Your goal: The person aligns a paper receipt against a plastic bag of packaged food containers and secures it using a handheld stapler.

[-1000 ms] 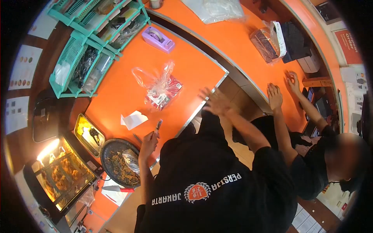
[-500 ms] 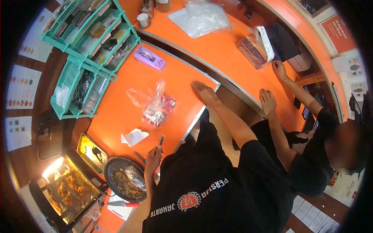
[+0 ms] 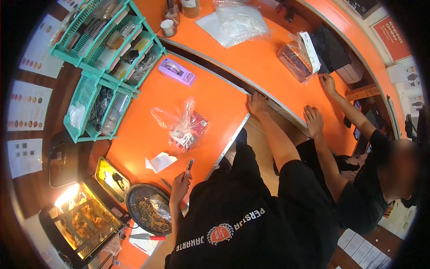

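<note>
1. A bare strip of the bench (image 3: 219,105) runs between the clear bag (image 3: 189,130) and the right edge; a hand could pass there.
2. At the far right corner, the right hand (image 3: 258,104) takes up the strip's end.
3. The purple tape dispenser (image 3: 177,72) and the bag's loose plastic flank another passage.
4. Green baskets (image 3: 83,87) block the far left corner.
5. White paper (image 3: 161,162), the pan (image 3: 139,190) and the left hand (image 3: 180,184) with its slim tool (image 3: 190,165) crowd the near end; a tray (image 3: 105,172) obstructs the left edge.
</note>
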The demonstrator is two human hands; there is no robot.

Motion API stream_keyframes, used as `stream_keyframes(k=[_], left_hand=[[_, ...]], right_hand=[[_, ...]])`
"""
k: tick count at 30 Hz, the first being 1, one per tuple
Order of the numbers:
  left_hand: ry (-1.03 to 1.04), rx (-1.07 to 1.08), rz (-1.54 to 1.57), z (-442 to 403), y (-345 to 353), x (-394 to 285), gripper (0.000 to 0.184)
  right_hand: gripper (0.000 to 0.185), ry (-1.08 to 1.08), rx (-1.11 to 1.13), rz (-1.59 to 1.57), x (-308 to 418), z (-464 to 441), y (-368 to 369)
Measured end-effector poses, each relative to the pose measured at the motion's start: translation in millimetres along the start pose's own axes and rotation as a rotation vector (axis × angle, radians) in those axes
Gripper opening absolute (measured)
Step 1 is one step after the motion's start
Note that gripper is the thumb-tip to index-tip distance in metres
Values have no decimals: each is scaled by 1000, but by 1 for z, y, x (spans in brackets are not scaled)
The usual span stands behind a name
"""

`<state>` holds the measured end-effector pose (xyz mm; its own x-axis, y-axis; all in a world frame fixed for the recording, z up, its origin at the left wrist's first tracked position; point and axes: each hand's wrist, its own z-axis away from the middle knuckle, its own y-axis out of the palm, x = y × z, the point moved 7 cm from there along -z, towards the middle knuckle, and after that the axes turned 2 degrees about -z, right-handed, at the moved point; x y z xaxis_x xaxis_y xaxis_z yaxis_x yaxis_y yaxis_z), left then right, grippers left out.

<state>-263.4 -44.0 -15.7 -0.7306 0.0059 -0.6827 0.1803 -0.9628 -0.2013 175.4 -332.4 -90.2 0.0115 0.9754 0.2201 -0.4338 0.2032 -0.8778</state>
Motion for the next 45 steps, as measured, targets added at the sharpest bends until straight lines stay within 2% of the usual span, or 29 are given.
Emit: stream_keyframes(k=[1, 3, 4, 8, 10, 11, 13, 14, 16, 17, 18, 19, 20, 22, 23, 25, 26, 28, 29, 31, 32, 34, 36, 37, 39, 40, 42, 43, 45], left_hand=[[3, 1, 0, -2, 2, -3, 43], [-2, -22, -14, -1, 3, -4, 43], [-17, -42, -2, 3, 4, -9, 43], [120, -139, -35, 10, 10, -49, 39], [195, -174, -30, 9, 13, -70, 38], [260, -149, -89, 13, 17, -88, 36], [323, -120, -156, 18, 24, -119, 34], [372, -104, -223, 21, 29, -135, 33], [423, -77, -299, 25, 40, -158, 32], [504, -89, -287, 28, 45, -171, 34], [586, -100, -274, 31, 49, -184, 37], [586, -88, -278, 33, 53, -192, 37], [578, -96, -320, 35, 56, -199, 37], [566, -95, -367, 34, 65, -203, 36], [580, -92, -349, 33, 69, -204, 36], [595, -85, -330, 31, 74, -204, 36], [564, -54, -366, 28, 77, -201, 36], [538, -25, -400, 23, 81, -195, 36], [566, 3, -383, 21, 85, -193, 35], [594, 26, -358, 13, 90, -183, 35], [580, 117, -326, 7, 95, -174, 30], [565, 200, -286, 5, 97, -167, 30], [196, 514, 39, 7, 105, -149, 49], [199, 510, 44, 6, 100, -148, 49], [98, 612, 316, 8, 100, -138, 68], [94, 613, 324, 7, 101, -134, 68], [-30, 732, 728, 6, 108, -127, 77], [6, 832, 797, 3, 111, -125, 78], [-42, 798, 878, -11, 119, -103, 78]], right_hand=[[73, 1, -3, -1, -7, -4, 10], [51, -512, -654, -34, 1, 12, 12], [51, -535, -637, -39, -1, 21, 16], [24, -534, -602, -249, -15, 83, 13], [20, -588, -706, -355, -23, 120, 7], [20, -594, -697, -356, -28, 132, 9], [19, -388, -560, -730, -53, 136, 15], [19, -382, -558, -733, -58, 139, 10], [21, -66, -272, -591, -69, 141, 7], [21, -56, -276, -594, -67, 144, 6], [21, -161, -319, -810, -57, 149, 3], [21, -267, -361, -1023, -47, 157, -1], [21, -255, -366, -1022, -35, 170, -14], [20, -403, -147, -976, 15, 206, -56], [20, -395, -149, -977, 23, 216, -67], [25, -446, 61, -989, 43, 232, -73], [25, -446, 59, -988, 48, 238, -78], [33, -489, 426, -1376, 67, 252, -72], [39, -432, 555, -1386, 68, 250, -61], [38, -394, 596, -1450, 75, 255, -56], [37, -350, 641, -1518, 78, 259, -51], [36, -302, 617, -1528, 73, 256, -34], [34, -269, 426, -1536, 64, 250, -33], [34, -274, 430, -1530, 65, 251, -34], [35, -347, 232, -1370, 61, 254, -44], [35, -343, 237, -1363, 62, 257, -41], [34, -497, 232, -1165, 74, 268, -39], [34, -516, 221, -1009, 78, 274, -39], [34, -617, 202, -889, 90, 287, -39]])
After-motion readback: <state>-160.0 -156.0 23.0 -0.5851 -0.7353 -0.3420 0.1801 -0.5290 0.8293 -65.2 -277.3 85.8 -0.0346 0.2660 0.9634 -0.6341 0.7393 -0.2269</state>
